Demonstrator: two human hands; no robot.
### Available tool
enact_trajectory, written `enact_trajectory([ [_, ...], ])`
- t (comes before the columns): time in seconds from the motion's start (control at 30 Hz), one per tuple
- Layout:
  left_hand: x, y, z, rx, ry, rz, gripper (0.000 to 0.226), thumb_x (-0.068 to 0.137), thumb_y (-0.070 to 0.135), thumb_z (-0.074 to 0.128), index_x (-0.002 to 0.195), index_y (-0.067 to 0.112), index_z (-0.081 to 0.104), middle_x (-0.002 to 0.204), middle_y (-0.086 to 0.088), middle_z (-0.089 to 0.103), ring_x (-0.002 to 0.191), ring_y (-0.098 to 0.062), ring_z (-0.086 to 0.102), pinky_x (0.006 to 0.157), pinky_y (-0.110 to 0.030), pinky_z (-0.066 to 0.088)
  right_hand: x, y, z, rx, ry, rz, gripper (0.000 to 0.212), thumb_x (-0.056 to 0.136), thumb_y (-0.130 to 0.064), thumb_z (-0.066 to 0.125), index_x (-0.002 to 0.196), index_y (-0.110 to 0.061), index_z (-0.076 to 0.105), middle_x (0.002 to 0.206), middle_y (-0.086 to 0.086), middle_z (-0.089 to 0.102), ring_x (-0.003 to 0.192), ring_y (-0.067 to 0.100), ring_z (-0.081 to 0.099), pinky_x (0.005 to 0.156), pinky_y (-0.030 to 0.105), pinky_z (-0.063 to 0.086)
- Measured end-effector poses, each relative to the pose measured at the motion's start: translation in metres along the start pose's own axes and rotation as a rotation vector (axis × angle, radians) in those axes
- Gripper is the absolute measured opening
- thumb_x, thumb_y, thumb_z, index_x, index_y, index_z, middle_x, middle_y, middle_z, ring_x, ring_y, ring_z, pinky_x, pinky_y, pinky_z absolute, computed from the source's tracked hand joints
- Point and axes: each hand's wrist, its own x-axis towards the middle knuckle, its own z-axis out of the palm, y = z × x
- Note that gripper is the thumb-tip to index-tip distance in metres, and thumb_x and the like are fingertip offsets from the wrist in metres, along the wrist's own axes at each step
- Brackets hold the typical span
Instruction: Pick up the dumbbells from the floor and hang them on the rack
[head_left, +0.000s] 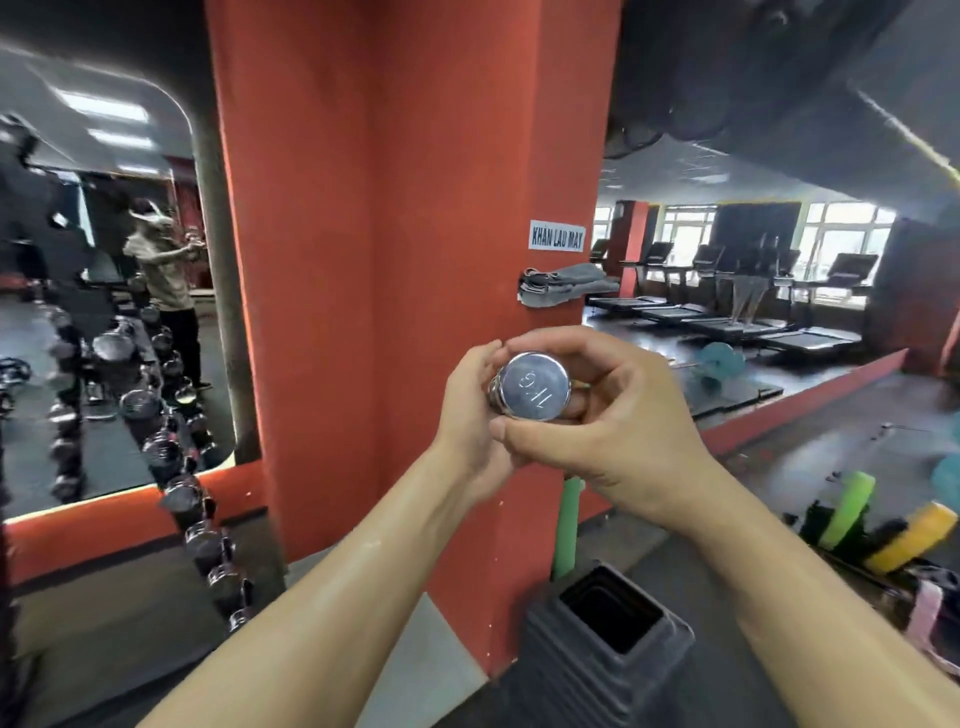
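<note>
both hands on one dumbbell (535, 385), held up at chest height in front of the red pillar (405, 208), off the floor, not racked yet. left hand (467, 415) wraps the bar side from the left, its fingers (485, 358) curled over the top edge of the head. right hand (613, 415) cups the near head from the right, thumb underneath, fingers (571, 340) hooked over the top. so both are closed on it, gripping.

the rack (212, 505) is at the left, a slanted line of chrome dumbbells running along under the mirror (104, 260), near end lowest. my guess at the step: carry it left and seat it in a free slot. best to turn the body rather than reach, hold the weight close, shift one hand fully onto the handle before lowering, line the bar up with the cradle, and get the fingers out from under the head as it lands. can't tell from here which slot is free.

materials: dumbbell is polished chrome, with a round flat end face, mirror-bright and likely slick. the stamped mark on it reads upside down. pillar is matte, rough paint. folded grey towels (566, 283) sit on a small shelf on it. black ribbed plastic bin (608, 623) near right, floor dark rubber.
</note>
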Motion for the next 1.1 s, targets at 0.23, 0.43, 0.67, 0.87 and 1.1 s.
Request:
enact_trajectory([
  [0.23,0.020,0.105,-0.138,0.011,0.123,0.144,0.041,0.104,0.037,0.042,0.080,0.018,0.070,0.074,-0.002,0.067,0.069,-0.017,0.064,0.061,-0.027,0.048,0.096,0.044,0.128,0.106,-0.010,-0.165,0.051,0.064,0.004,0.091,0.101,-0.029,0.078,0.104,0.004,0.081,0.086,0.019,0.078,0.067,0.035,0.065],
  [0.43,0.026,0.180,-0.236,-0.092,0.311,0.365,0.022,0.105,0.023,0.048,0.102,0.001,0.055,0.100,-0.020,0.064,0.095,-0.029,0.065,0.097,-0.041,0.052,0.170,0.063,0.206,0.250,0.025,-0.208,0.044,0.067,-0.008,0.088,0.106,-0.010,0.068,0.108,0.007,0.080,0.066,0.018,0.076,0.058,0.032,0.063],
  [0.67,0.030,0.225,-0.315,-0.064,0.468,0.628,0.035,0.098,0.012,0.055,0.133,0.011,0.052,0.106,-0.006,0.048,0.098,-0.019,0.050,0.096,-0.033,0.042,0.244,0.106,0.274,0.363,-0.003,-0.193,0.035,0.077,-0.014,0.081,0.109,-0.013,0.068,0.111,0.008,0.079,0.066,0.017,0.075,0.063,0.030,0.063],
  [0.87,0.065,0.245,-0.372,0.378,0.595,0.862,0.060,0.084,0.024,0.061,0.139,0.041,0.042,0.137,0.003,0.055,0.124,0.000,0.061,0.104,-0.025,0.053,0.326,0.173,0.323,0.415,0.016,-0.219,0.022,0.085,-0.030,0.074,0.106,-0.024,0.067,0.091,0.000,0.079,0.061,0.014,0.072,0.061,0.028,0.062],
  [1.1,0.152,0.276,-0.442,0.881,0.809,1.086,0.046,0.110,0.019,0.049,0.138,0.054,0.038,0.153,0.020,0.048,0.143,0.005,0.043,0.123,-0.033,0.038,0.453,0.270,0.381,0.496,-0.001,-0.092,0.040,0.100,-0.046,0.056,0.132,-0.023,0.053,0.082,-0.009,0.069,0.055,0.009,0.070,0.056,0.024,0.060],
])
